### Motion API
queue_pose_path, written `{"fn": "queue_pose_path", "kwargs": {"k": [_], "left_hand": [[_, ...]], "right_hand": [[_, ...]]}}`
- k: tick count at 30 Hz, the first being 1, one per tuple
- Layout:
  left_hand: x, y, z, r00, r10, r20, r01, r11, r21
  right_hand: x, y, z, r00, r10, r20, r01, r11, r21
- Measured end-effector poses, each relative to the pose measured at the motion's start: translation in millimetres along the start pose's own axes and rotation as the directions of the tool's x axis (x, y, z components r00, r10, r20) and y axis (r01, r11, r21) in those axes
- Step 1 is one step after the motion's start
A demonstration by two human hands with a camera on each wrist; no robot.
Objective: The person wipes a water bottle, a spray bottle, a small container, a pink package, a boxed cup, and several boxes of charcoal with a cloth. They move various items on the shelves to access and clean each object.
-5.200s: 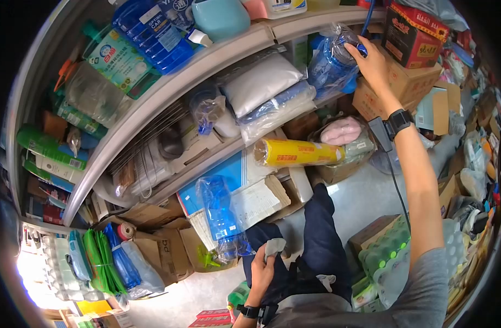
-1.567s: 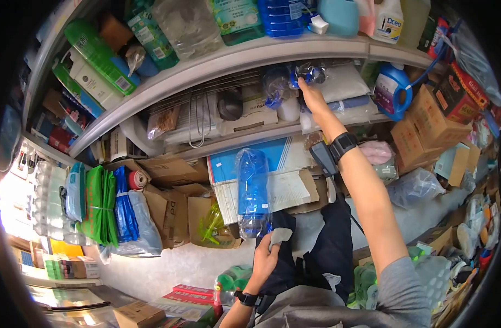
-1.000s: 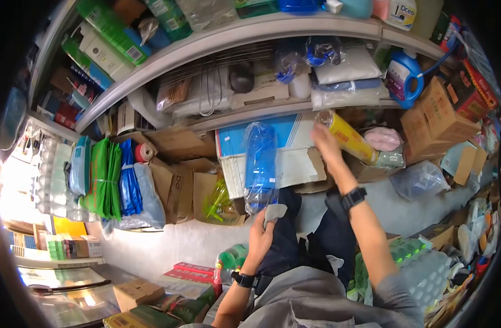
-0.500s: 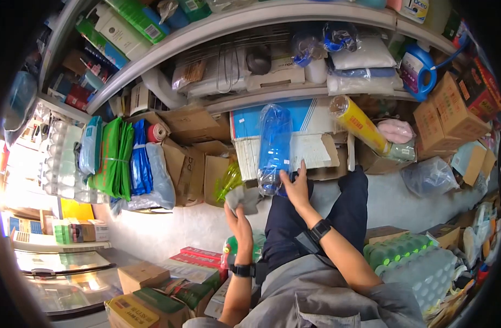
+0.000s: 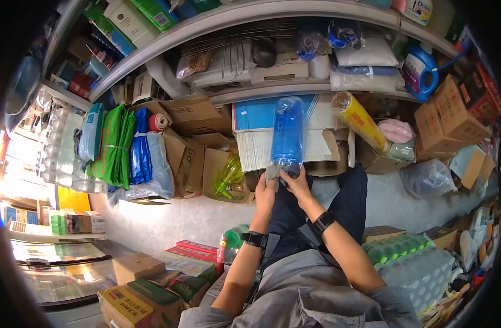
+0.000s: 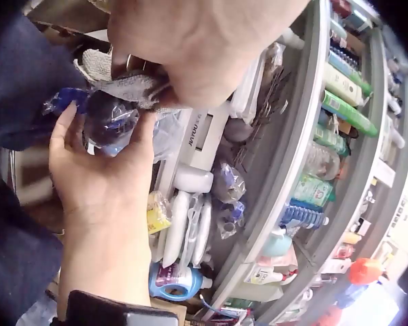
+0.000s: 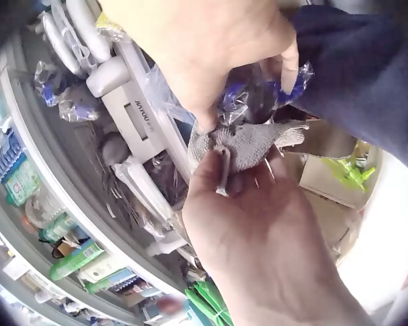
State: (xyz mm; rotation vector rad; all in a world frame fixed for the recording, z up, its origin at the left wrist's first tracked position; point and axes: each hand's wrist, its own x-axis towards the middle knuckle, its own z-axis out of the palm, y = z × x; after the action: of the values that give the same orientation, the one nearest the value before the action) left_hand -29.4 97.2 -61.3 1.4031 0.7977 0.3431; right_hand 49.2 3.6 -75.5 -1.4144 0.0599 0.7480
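A blue bottle point(image 5: 287, 128) in clear plastic wrap lies lengthwise in front of the person's legs. My right hand point(image 5: 300, 189) grips its near, dark end point(image 6: 110, 121), thumb and fingers on either side in the left wrist view. Pinched in my left hand point(image 5: 264, 199) is a grey cloth point(image 5: 272, 173), held against or right beside that end; whether it touches is unclear. In the right wrist view the woven cloth point(image 7: 248, 146) lies between the left thumb and fingers, below the right hand point(image 7: 204, 51). The left hand point(image 6: 204, 47) partly covers the cloth in the left wrist view.
A shelf point(image 5: 250, 94) with wrapped goods runs behind the bottle. White-and-blue cardboard point(image 5: 256, 145) lies beneath it. An open box with yellow-green items point(image 5: 228, 177) stands left, a yellow roll point(image 5: 361, 121) right. Stacked cartons point(image 5: 146, 306) are at lower left.
My right hand has left the shelf, come down and taken hold of the bottle's near end. My left hand has brought the cloth rightward to it. The bottle has shifted slightly right.
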Motion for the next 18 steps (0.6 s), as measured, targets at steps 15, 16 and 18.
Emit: {"fn": "queue_pose_path", "kwargs": {"k": [15, 16, 18], "left_hand": [[-12.2, 14.9, 36.4, 0.931, -0.165, 0.325, 0.339, 0.721, -0.604], [-16.0, 20.8, 32.3, 0.939, -0.178, 0.296, 0.327, 0.732, -0.597], [-22.3, 34.5, 24.1, 0.958, -0.191, 0.214, 0.282, 0.755, -0.592]], "right_hand": [[-11.2, -5.3, -71.2, 0.94, 0.203, 0.276, -0.318, 0.818, 0.48], [-20.2, -11.8, -77.4, 0.941, 0.2, 0.274, -0.313, 0.824, 0.473], [-28.1, -7.0, -97.2, 0.927, 0.227, 0.299, -0.346, 0.827, 0.443]]}}
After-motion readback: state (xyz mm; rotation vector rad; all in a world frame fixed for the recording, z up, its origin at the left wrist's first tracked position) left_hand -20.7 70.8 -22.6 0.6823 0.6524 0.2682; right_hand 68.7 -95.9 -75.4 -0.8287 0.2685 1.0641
